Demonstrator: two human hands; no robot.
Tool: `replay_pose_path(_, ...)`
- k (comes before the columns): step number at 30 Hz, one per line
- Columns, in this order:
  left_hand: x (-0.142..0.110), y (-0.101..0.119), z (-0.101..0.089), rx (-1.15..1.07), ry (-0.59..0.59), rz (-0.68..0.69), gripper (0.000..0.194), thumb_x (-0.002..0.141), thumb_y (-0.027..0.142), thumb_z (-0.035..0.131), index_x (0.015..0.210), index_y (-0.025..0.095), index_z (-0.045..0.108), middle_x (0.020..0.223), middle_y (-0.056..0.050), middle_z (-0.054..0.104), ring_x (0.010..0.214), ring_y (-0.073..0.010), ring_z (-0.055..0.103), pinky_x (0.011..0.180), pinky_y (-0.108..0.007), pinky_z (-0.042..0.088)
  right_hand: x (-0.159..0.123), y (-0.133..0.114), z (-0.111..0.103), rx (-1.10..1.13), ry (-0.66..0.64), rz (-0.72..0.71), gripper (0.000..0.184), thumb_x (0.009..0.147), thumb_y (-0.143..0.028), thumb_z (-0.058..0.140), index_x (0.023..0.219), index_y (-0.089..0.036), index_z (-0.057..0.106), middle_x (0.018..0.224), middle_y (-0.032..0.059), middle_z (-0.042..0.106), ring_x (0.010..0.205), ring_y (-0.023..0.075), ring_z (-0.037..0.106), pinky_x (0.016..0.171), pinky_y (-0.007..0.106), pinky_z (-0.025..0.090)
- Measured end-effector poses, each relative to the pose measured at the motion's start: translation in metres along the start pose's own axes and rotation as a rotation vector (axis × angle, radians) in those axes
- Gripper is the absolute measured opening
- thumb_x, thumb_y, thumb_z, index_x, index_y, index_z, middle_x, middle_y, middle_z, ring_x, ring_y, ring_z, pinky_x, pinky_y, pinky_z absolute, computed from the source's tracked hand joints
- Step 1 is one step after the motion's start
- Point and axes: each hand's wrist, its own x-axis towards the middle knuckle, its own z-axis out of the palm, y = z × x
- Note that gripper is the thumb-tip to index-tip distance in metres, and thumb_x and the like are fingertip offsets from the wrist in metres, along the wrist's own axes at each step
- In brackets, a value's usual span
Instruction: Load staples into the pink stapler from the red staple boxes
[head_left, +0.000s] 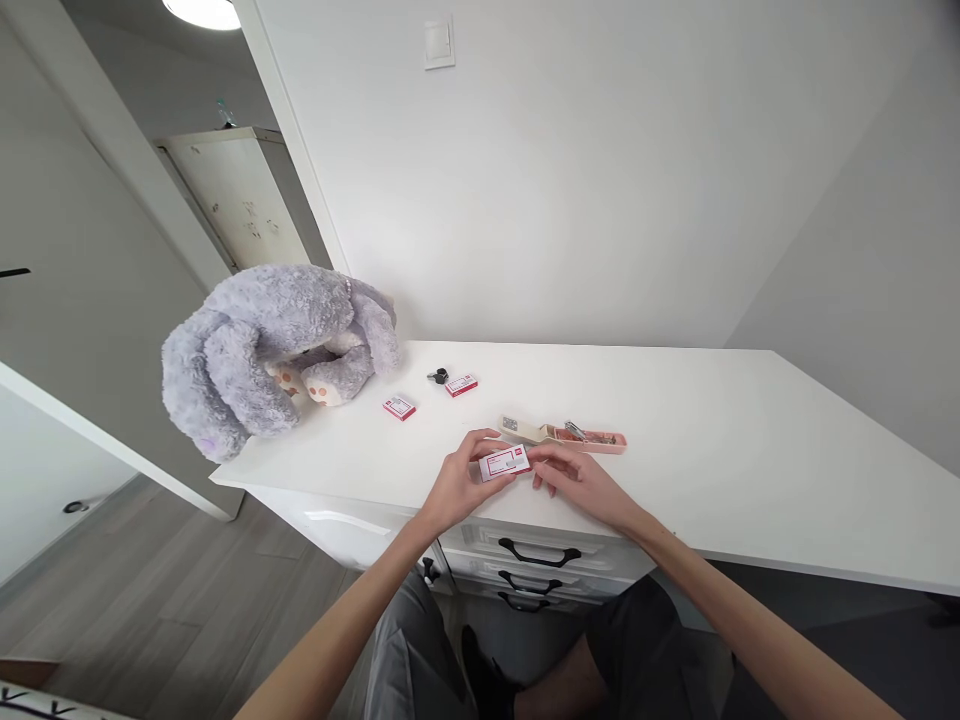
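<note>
Both my hands hold one small white and red box (505, 463) just above the white desk (735, 440), near its front edge. My left hand (461, 482) grips the box's left end with fingers curled round it. My right hand (576, 478) pinches the box's right end. Right behind the box lies a pink stapler (564, 436), opened out flat with its metal parts showing. Two more small red and white boxes (399, 407) (461, 385) lie farther back to the left.
A big grey plush animal (262, 350) lies on the desk's left corner. A small dark object (437, 376) sits beside the far box. Drawers with black handles (538, 553) are under the desk, in front of my knees. A doorway opens at left.
</note>
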Motion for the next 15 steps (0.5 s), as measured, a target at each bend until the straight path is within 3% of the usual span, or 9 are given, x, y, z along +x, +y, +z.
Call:
replay_pose_path(6,0.005,-0.002,0.007,0.061,-0.010,0.045,0.047,0.087,0.037,0.076,0.128,0.025,0.054,0.130,-0.006,0.072,0.124,-0.0230,0.066,0.109,-0.038,0.049,0.005,0.005,-0.001,0.015,0.036,0.013,0.038,0.098,-0.053,0.060,0.117,-0.022,0.072,0.087,0.0048,0.073,0.069,0.0170,0.065,0.068,0.034,0.056)
replay_pose_path(10,0.004,-0.005,0.008,0.106,-0.004,0.054,0.046,0.087,0.037,0.076,0.127,0.026,0.056,0.132,-0.005,0.070,0.126,-0.0230,0.065,0.108,-0.036,0.049,0.006,0.009,0.002,0.021,0.083,0.045,0.037,0.093,-0.054,0.067,0.109,-0.021,0.075,0.085,0.0053,0.074,0.068,0.0176,0.066,0.062,0.032,0.056)
replay_pose_path(15,0.003,-0.004,0.009,0.143,0.000,0.052,0.045,0.088,0.040,0.075,0.126,0.027,0.055,0.131,-0.004,0.070,0.121,-0.0219,0.067,0.102,-0.034,0.053,0.006,0.013,0.002,-0.028,0.112,0.091,0.039,0.091,-0.054,0.069,0.112,-0.022,0.077,0.083,0.0051,0.076,0.065,0.0166,0.066,0.065,0.034,0.058)
